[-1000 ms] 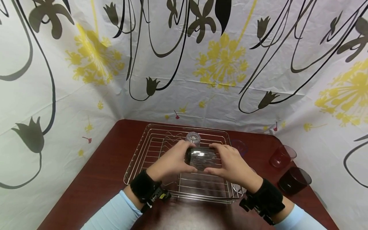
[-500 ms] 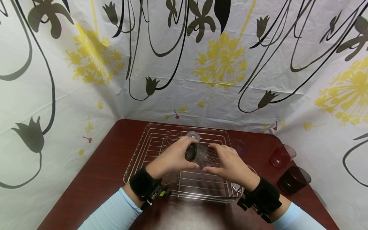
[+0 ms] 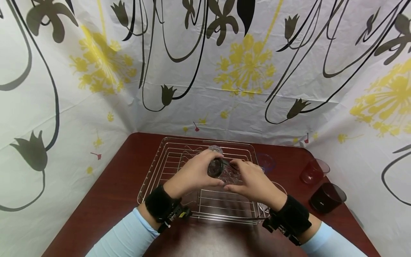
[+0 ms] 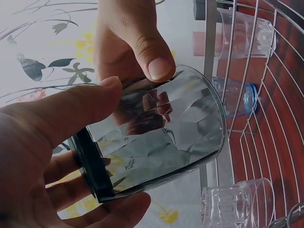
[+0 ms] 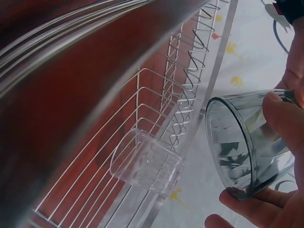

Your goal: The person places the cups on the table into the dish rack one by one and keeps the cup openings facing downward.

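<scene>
In the head view, a wire rack (image 3: pixel 152 167) spans the lower centre of the table (image 3: pixel 109 192). The left hand (image 3: pixel 194 173) grips the base end of a smoky glass (image 3: pixel 230 173), tipped sideways at lower centre; a clear glass (image 3: pixel 215 149) stands just behind. The right hand (image 3: pixel 257 182) pinches the rim end. Lower right are a blue glass (image 3: pixel 265 162), a red glass (image 3: pixel 315 171) and a dark glass (image 3: pixel 327 198).
</scene>
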Demonstrator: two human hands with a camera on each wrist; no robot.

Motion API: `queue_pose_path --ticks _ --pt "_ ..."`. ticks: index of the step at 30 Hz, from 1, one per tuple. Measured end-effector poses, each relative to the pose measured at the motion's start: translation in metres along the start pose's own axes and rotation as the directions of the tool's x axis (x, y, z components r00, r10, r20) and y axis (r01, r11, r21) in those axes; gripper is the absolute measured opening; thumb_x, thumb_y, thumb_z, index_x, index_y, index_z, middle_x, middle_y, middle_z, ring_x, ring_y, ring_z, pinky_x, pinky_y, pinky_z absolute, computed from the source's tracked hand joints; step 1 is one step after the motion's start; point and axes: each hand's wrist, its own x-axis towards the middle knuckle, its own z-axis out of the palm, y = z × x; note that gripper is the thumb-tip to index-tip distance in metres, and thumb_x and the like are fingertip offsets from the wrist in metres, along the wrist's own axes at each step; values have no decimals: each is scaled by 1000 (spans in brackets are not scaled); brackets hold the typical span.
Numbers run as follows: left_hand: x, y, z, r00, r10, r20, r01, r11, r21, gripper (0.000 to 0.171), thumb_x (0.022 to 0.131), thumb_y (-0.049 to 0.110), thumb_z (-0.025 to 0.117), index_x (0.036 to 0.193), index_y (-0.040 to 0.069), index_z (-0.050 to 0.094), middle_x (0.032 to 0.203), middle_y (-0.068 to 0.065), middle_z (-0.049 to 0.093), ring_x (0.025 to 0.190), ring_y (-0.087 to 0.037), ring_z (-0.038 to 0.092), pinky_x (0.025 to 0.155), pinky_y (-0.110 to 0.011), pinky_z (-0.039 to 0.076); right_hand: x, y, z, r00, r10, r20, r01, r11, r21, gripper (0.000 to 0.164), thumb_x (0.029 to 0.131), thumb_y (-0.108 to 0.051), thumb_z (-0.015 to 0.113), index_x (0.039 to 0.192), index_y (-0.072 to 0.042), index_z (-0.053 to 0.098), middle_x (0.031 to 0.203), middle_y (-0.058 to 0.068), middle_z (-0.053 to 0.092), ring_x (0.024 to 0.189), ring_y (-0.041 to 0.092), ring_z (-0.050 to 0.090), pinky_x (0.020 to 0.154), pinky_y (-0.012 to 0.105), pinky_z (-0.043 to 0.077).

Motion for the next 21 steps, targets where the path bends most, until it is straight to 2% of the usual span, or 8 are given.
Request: queue_pose_path --ticks 5,10,16,21 --pt "3 2 1 1000 15 -8 -15 999 32 74 76 41 87 141 22 55 136 2 58 121 -18 58 97 -40 51 0 0 1 1000 3 16 -4 1000 5 77 83 -54 77 141 -12 49 124 2 64 109 24 60 90 48 47" --pt "8 7 1 1000 12 5 -12 999 32 72 76 40 88 138 22 57 131 3 60 116 -16 60 94 -39 51 -3 2 0 999 16 39 -16 1000 12 80 84 -56 74 145 -12 46 127 3 62 111 26 59 90 48 47" --pt "15 10 2 999 3 40 -6 998 62 73 77 40 87 141 22 55 135 2 58 113 -14 60 91 -35 53 -11 9 -7 995 70 65 -71 997 19 89 84 -58 73 151 -10 40 143 12 53 129 39 51 102 63 40" --pt "23 11 4 997 43 57 -50 991 125 72 79 38 86 141 21 55 134 0 59 112 -17 60 90 -32 53 -18 21 -16 992 117 55 -117 993 -12 88 88 -55 71 153 -7 36 148 20 48 136 45 44 104 68 36"
